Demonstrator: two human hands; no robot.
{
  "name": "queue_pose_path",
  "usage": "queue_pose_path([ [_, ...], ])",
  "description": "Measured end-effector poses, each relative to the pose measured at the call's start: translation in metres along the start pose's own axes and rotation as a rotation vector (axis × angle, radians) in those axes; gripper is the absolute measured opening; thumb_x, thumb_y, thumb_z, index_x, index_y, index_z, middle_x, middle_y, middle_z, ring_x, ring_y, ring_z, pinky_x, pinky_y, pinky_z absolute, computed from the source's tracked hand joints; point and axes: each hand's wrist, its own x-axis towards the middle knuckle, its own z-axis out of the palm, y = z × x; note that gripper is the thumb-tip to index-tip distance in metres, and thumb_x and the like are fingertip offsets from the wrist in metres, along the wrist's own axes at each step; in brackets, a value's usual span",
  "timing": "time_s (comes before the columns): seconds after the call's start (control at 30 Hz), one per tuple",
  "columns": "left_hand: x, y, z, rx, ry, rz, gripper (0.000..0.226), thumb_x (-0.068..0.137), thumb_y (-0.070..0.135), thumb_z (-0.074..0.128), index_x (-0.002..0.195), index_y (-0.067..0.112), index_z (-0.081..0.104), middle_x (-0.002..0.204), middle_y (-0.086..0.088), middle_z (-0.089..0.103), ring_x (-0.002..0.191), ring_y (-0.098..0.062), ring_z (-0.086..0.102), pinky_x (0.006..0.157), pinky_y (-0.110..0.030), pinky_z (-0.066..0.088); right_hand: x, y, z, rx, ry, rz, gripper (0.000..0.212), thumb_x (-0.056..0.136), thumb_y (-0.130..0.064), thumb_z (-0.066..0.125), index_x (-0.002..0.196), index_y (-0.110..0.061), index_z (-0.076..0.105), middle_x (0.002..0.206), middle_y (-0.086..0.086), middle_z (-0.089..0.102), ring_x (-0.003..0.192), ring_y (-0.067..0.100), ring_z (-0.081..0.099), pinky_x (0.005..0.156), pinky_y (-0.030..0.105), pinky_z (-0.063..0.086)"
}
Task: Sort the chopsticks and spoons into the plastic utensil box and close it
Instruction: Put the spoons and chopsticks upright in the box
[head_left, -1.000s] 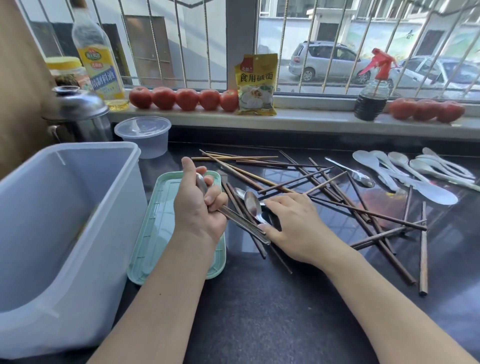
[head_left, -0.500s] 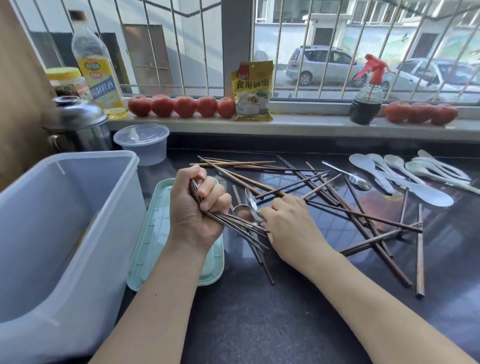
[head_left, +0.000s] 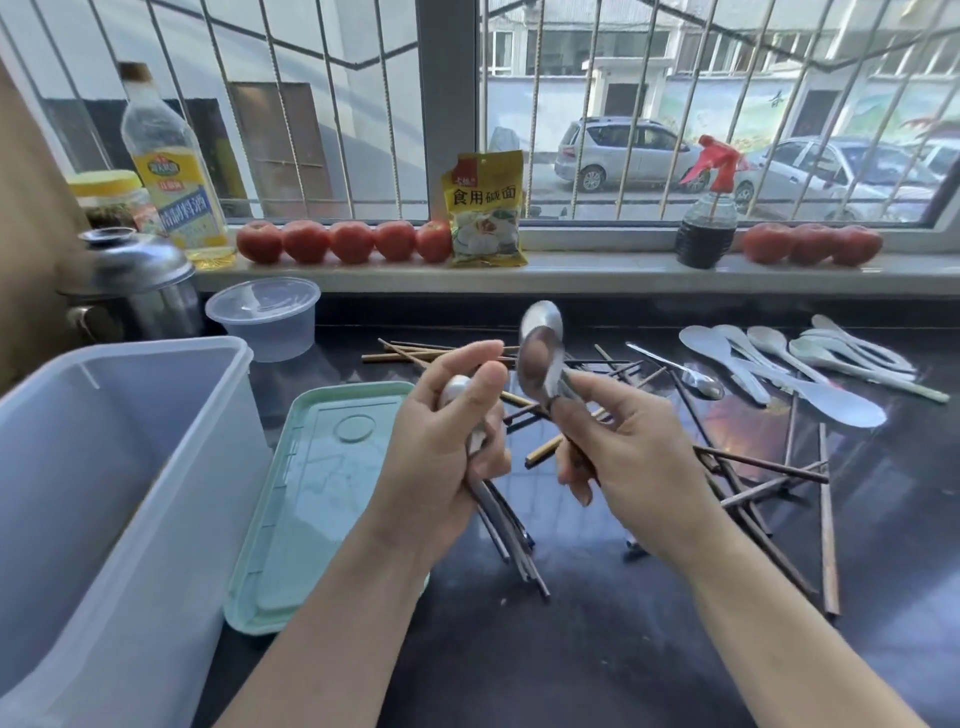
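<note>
My left hand (head_left: 441, 447) grips a bundle of dark chopsticks (head_left: 511, 540) together with a metal spoon, its bowl showing by my thumb. My right hand (head_left: 618, 447) holds two metal spoons (head_left: 540, 348) upright by their handles, bowls raised above the counter. The translucent plastic utensil box (head_left: 119, 467) stands open at the left. Its mint-green lid (head_left: 322, 493) lies flat beside it. More chopsticks (head_left: 753, 467) lie scattered on the black counter. Another metal spoon (head_left: 691, 371) and several white plastic spoons (head_left: 810, 374) lie at the right.
A clear lidded tub (head_left: 265, 317) and a steel pot (head_left: 135, 280) stand behind the box. On the window sill are tomatoes (head_left: 343, 241), an oil bottle (head_left: 171, 171), a yellow packet (head_left: 485, 208) and a spray bottle (head_left: 706, 218).
Both hands have risen off the counter. My right hand has picked up two metal spoons and lifted them upright. My left hand's bundle now hangs downward.
</note>
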Motion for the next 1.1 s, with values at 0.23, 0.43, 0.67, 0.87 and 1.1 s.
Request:
queue_pose_path([
  [0.23, -0.006, 0.005, 0.007, 0.103, -0.067, -0.003, 0.04, 0.084, 0.03, 0.079, 0.122, 0.017, 0.073, 0.053, -0.006, 0.044, 0.033, -0.008, 0.031, 0.04, -0.019, 0.023, -0.005, -0.004, 0.01, 0.033, -0.153, 0.004, 0.031, 0.103, -0.011, 0.052, 0.102, -0.031, 0.076, 0.077, 0.01, 0.066, 0.042, 0.029, 0.054, 0.037, 0.026, 0.039],
  [0.43, -0.008, 0.015, -0.011, 0.155, -0.343, -0.175, 0.048, 0.085, 0.036, 0.067, 0.131, 0.02, 0.067, 0.049, 0.002, 0.042, 0.032, -0.005, 0.025, 0.046, -0.026, 0.013, -0.007, -0.012, -0.002, 0.196, -0.374, 0.192, 0.033, 0.102, -0.008, 0.051, 0.099, -0.026, 0.078, 0.08, 0.009, 0.059, 0.039, 0.015, 0.049, 0.035, 0.02, 0.036],
  [0.67, 0.001, 0.011, -0.007, 0.029, 0.041, -0.149, 0.029, 0.091, 0.039, 0.064, 0.107, 0.016, 0.074, 0.052, 0.003, 0.039, 0.033, -0.006, 0.024, 0.049, -0.026, 0.014, -0.005, 0.006, -0.007, -0.229, -0.051, -0.067, 0.036, 0.101, -0.01, 0.056, 0.13, -0.029, 0.066, 0.094, 0.002, 0.059, 0.056, 0.013, 0.06, 0.052, 0.023, 0.047],
  [0.87, 0.002, 0.005, -0.008, 0.04, 0.036, -0.195, 0.044, 0.089, 0.044, 0.066, 0.119, 0.012, 0.072, 0.052, 0.005, 0.043, 0.034, -0.005, 0.028, 0.043, -0.02, 0.022, -0.007, 0.013, -0.002, -0.649, -0.228, -0.252, 0.042, 0.098, -0.026, 0.061, 0.14, -0.028, 0.057, 0.09, -0.012, 0.061, 0.087, 0.003, 0.057, 0.077, 0.014, 0.042],
  [1.1, 0.01, 0.009, -0.016, -0.402, 0.169, -0.057, 0.013, 0.09, 0.02, 0.065, 0.094, 0.009, 0.072, 0.056, 0.003, 0.037, 0.065, -0.012, 0.054, 0.092, -0.045, 0.055, -0.008, 0.013, -0.004, -0.581, -0.14, -0.336, 0.036, 0.099, -0.012, 0.061, 0.132, -0.023, 0.066, 0.088, -0.017, 0.067, 0.088, -0.001, 0.062, 0.078, 0.01, 0.044],
])
